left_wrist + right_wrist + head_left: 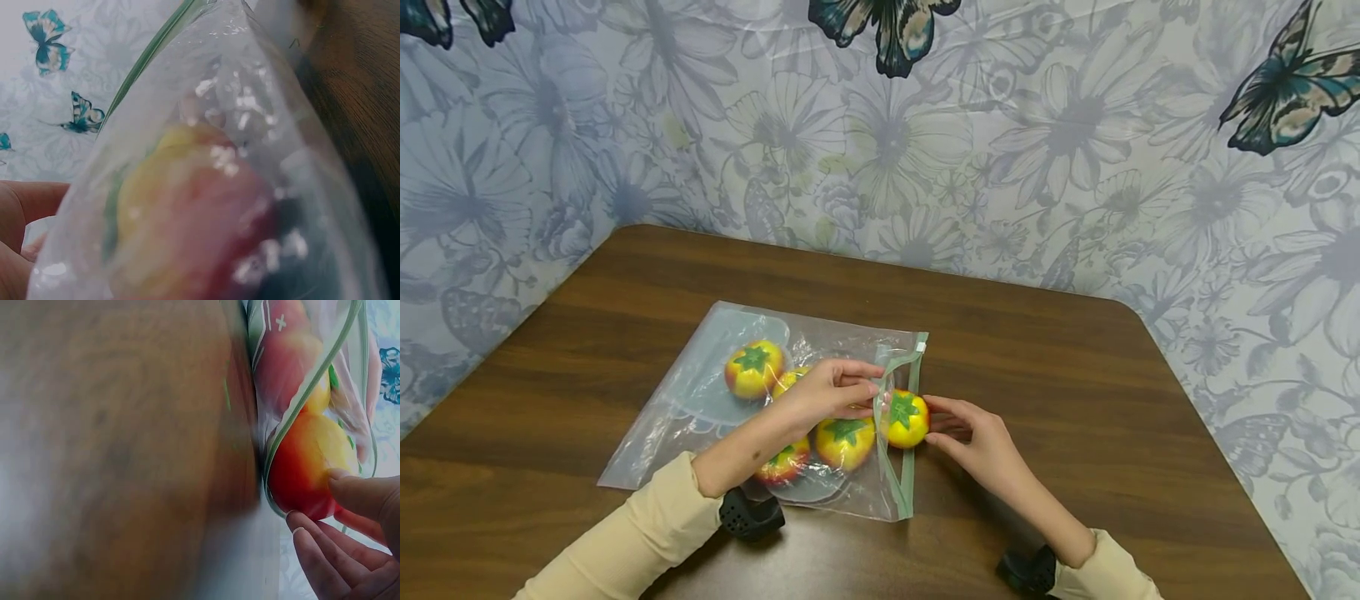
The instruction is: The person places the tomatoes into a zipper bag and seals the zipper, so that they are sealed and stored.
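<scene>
A clear zip bag (670, 433) with a pale green zip edge lies flat, its mouth facing right. Several yellow-red toy persimmons with green leaf tops are inside, one of them (754, 369) at the far left. My left hand (827, 392) reaches across the bag and holds the upper layer at the mouth, keeping it raised. At the opening sits another toy persimmon (908, 419), partly within the bag's rim. My right hand (981, 437) holds this one from the right, thumb and fingers on its side, as the right wrist view also shows (309, 462).
Brown wooden table (1037, 358) lies under the bag and extends to the right and behind it. A flowered cloth (887, 150) with butterflies hangs behind the table. Each wrist wears a black device, such as the left one (751, 515).
</scene>
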The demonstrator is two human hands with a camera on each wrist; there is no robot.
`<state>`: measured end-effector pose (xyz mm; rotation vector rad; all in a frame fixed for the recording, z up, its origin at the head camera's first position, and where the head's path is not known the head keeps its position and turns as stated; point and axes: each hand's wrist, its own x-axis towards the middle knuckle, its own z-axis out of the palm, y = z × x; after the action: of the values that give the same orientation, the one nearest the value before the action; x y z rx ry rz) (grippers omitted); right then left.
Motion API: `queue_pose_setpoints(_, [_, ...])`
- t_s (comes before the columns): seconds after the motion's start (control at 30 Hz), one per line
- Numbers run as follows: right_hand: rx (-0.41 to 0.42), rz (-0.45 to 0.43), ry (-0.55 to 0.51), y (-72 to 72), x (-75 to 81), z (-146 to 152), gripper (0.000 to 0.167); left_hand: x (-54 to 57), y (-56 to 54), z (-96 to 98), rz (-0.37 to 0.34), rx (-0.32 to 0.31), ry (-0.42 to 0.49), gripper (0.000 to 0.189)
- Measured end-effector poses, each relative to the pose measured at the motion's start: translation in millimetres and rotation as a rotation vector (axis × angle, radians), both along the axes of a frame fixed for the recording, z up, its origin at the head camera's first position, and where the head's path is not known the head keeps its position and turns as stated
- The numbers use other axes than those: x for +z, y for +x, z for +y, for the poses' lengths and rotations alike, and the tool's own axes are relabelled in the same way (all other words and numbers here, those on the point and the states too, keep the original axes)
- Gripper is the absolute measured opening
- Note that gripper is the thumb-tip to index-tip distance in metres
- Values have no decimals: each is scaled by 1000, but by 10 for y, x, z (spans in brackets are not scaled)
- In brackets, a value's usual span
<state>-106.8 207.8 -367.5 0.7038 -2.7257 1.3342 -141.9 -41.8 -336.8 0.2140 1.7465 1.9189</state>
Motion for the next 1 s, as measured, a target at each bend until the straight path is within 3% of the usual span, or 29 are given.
queue_pose_setpoints(0.67, [52, -12, -56, -101, -39, -333, 40, 58, -66, -55, 18, -26, 46, 38])
queue_pose_setpoints(1.0, [48, -8, -64, -151, -41, -483, 39, 45, -82, -78, 27, -25, 17, 37])
